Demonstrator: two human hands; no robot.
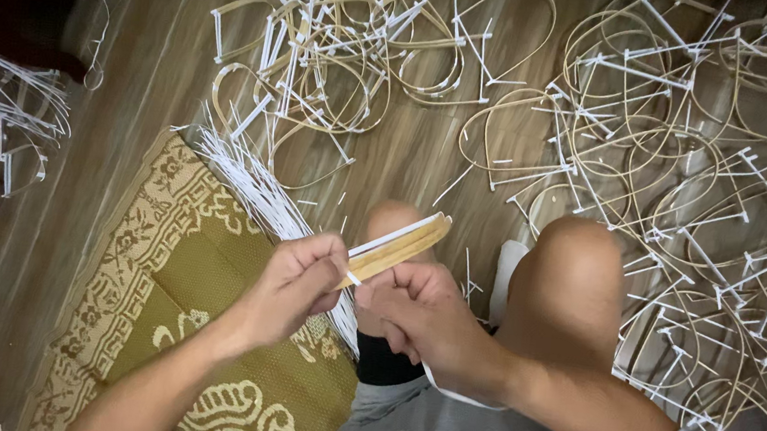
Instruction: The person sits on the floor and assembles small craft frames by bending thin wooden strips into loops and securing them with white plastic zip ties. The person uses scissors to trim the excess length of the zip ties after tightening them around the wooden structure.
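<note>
- Left hand (297, 284) pinches closed on the near end of the bamboo strips (397, 244), thumb on top; a firm grip there keeps the strips from sliding apart.
- Bamboo strips sit between both hands, above the knees, tips pointing up-right.
- Right hand (417, 308) curls shut under the same end; fingers best stay close to the left thumb.
- Finished hoops (689, 161) lie on the floor, far right.

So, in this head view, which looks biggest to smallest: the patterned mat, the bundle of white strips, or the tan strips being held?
1. Patterned mat, clearly largest.
2. Bundle of white strips.
3. Tan strips, pinched by left hand and right hand; partly hidden, so unsure.
</note>
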